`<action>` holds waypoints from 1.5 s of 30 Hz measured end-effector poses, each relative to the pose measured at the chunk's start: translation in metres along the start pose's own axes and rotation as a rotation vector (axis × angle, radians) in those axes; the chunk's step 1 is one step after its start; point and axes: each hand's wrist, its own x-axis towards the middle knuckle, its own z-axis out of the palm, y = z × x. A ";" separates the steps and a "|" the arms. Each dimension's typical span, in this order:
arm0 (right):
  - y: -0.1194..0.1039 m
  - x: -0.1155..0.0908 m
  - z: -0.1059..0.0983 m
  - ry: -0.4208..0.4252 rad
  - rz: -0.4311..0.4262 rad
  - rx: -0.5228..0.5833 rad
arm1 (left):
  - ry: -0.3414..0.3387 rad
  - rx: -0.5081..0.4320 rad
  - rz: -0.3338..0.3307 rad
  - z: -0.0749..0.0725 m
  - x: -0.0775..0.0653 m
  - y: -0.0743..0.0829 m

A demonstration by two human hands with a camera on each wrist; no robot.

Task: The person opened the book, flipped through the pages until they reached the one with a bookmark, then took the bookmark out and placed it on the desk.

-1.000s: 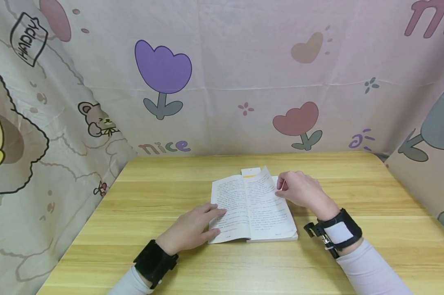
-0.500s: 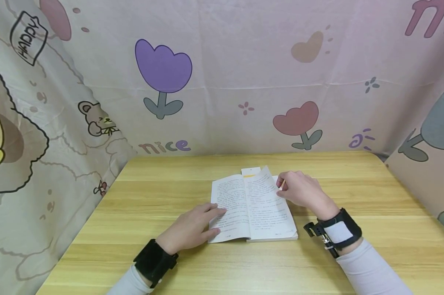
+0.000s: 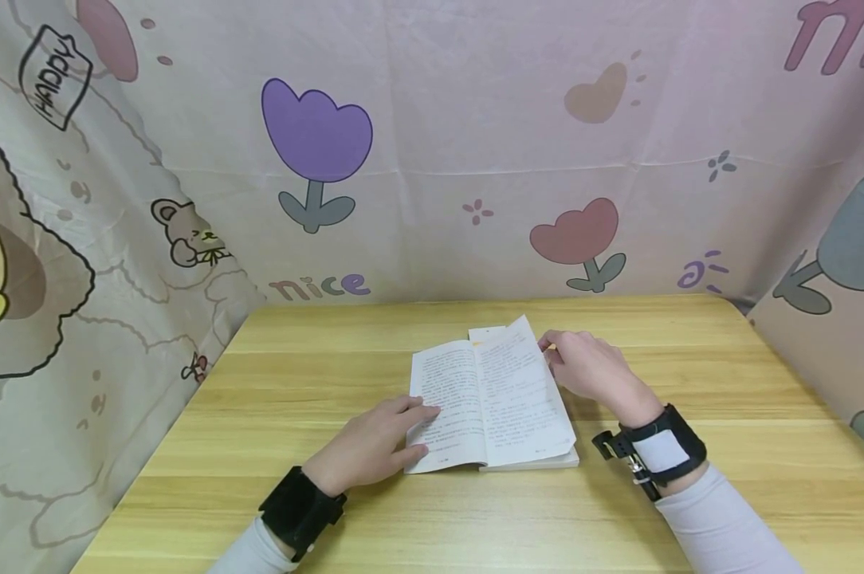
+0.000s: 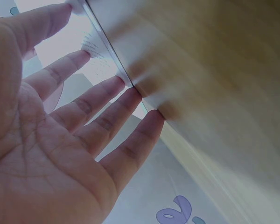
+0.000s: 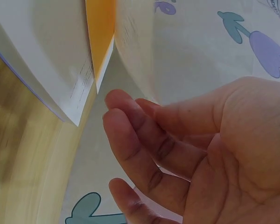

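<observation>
An open book (image 3: 442, 375) with printed text lies on the wooden table. My left hand (image 3: 371, 442) rests on the lower part of its left page, fingers extended over the edge. At the right side, my right hand (image 3: 591, 371) pinches the outer edge of a lifted page (image 3: 521, 399). In the right wrist view that page (image 5: 133, 46) curves down to the thumb and forefinger; the other fingers are loosely bent. A white card (image 3: 482, 333) with an orange part pokes out past the book's top edge. Its orange part (image 5: 100, 37) shows between pages in the right wrist view.
The wooden table (image 3: 260, 383) extends around the book on all sides. Patterned cloth (image 3: 432, 143) hangs behind it and along both sides. Each wrist wears a black strap, the left one (image 3: 301, 510) and the right one (image 3: 663, 446).
The right page has risen higher off the pages below, its upper corner shifting slightly up and right. My right fingers moved slightly behind it. My left hand has stayed in place.
</observation>
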 end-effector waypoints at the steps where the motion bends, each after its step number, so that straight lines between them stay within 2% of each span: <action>1: 0.000 0.000 0.000 0.000 0.001 -0.002 | -0.001 -0.001 -0.001 0.000 0.000 0.000; 6: 0.001 0.000 -0.002 -0.029 0.004 0.015 | -0.006 -0.004 -0.010 0.000 -0.001 0.000; 11: 0.002 -0.001 -0.004 -0.097 0.006 0.079 | -0.005 -0.004 -0.016 0.000 -0.001 0.000; 20: 0.004 -0.001 -0.006 -0.152 -0.050 0.167 | -0.004 -0.018 -0.015 0.000 -0.001 -0.002; 32: -0.001 -0.002 -0.008 -0.131 -0.155 0.229 | -0.008 -0.040 -0.019 -0.002 0.000 -0.002; 45: -0.007 -0.002 -0.009 -0.078 -0.202 0.254 | -0.005 -0.054 -0.024 -0.003 0.001 -0.002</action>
